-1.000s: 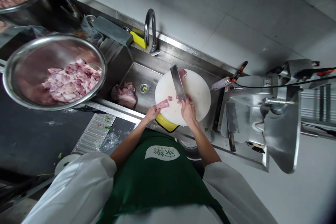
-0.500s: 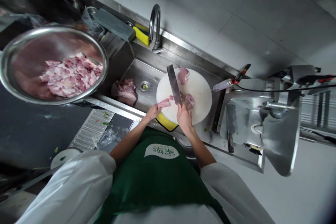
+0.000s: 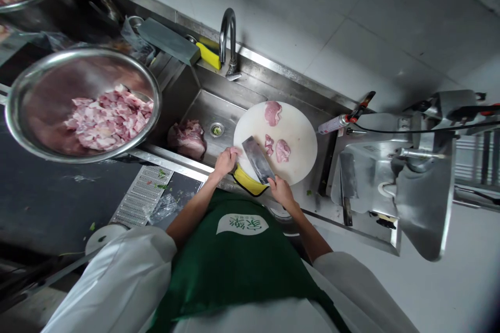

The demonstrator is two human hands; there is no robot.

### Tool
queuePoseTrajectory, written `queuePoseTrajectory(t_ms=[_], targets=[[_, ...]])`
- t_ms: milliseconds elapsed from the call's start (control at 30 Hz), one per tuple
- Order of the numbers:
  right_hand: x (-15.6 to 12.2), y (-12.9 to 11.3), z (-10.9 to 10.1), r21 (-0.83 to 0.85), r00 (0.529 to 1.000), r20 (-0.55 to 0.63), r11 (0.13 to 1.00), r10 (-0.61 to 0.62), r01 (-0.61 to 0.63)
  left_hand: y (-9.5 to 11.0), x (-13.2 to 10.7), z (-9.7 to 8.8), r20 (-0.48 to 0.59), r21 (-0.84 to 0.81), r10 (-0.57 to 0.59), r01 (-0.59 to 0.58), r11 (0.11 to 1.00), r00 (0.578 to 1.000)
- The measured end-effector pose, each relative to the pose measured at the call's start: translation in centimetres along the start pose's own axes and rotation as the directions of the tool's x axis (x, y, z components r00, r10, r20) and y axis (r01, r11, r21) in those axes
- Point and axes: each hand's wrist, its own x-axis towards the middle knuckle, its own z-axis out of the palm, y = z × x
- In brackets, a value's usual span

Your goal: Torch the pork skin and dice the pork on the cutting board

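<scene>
My right hand [image 3: 280,191] grips a cleaver [image 3: 258,159], its broad blade lying low over the near left part of a round white cutting board [image 3: 300,166]. At the board's left edge, my left hand [image 3: 225,161] is closed on a small strip of raw meat [image 3: 234,150], mostly hidden by the fingers. Small cut bits of meat [image 3: 269,144] lie just right of the blade. Beside them sits a larger meat piece [image 3: 283,151], and another meat piece [image 3: 273,113] rests near the board's far edge.
The board sits over a steel sink [image 3: 230,106] with a big chunk of meat [image 3: 187,138] inside. Left of it stands a steel bowl [image 3: 42,114] of cut meat. A faucet [image 3: 230,36] rises behind; a steel slicing machine [image 3: 371,166] is at right.
The cleaver has come toward me and left, away from the cut bits, which now show fully. My left hand has drawn the meat strip slightly back and left.
</scene>
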Motion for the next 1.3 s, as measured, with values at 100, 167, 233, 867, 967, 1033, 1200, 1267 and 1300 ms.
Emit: queuePoseTrajectory(t_ms=[100, 167, 233, 867, 967, 1033, 1200, 1267, 1300], targets=[[0.3, 2.9, -0.4, 0.049, 0.992, -0.089, 0.996, 0.084, -0.080, 2.9, 0.4, 0.7, 0.024, -0.020, 0.179, -0.179, 0.984, 0.983], [0.5, 4.0, -0.9, 0.074, 0.984, -0.134, 0.992, 0.115, -0.106, 4.8, 0.8, 1.7, 0.062, -0.025, 0.229, -0.228, 0.973, 0.971], [0.4, 4.3, -1.6, 0.076, 0.983, -0.131, 0.990, 0.129, -0.120, 5.9, 1.0, 2.6, 0.115, 0.050, 0.146, -0.153, 0.987, 0.983], [4.0, -5.5, -1.9, 0.011, 1.000, -0.020, 1.000, -0.024, 0.024, 2.4, 0.1, 3.5, 0.051, 0.108, 0.492, -0.494, 0.863, 0.869], [1.4, -3.0, -1.3, -0.030, 1.000, 0.020, 1.000, -0.008, 0.008, 2.0, 1.1, 4.5, 0.026, 0.089, 0.474, -0.474, 0.876, 0.880], [-1.0, -0.5, -0.9, -0.056, 0.998, 0.057, 0.998, 0.022, -0.019, 1.7, 1.1, 4.5, 0.006, 0.067, 0.481, -0.480, 0.874, 0.877], [-5.2, 3.5, -2.1, -0.111, 0.998, 0.052, 0.994, 0.028, -0.022, 0.3, -0.4, 3.0, -0.395, -0.006, 0.420, -0.460, 0.888, 0.817], [-5.3, 2.2, -3.3, -0.133, 0.999, -0.039, 0.990, 0.034, -0.039, -0.4, -1.0, 2.1, -0.623, -0.024, 0.326, -0.435, 0.900, 0.711], [-4.9, 1.0, -3.7, -0.124, 0.995, -0.091, 0.992, 0.027, -0.039, -0.6, -1.2, 1.8, -0.688, -0.025, 0.296, -0.430, 0.903, 0.663]])
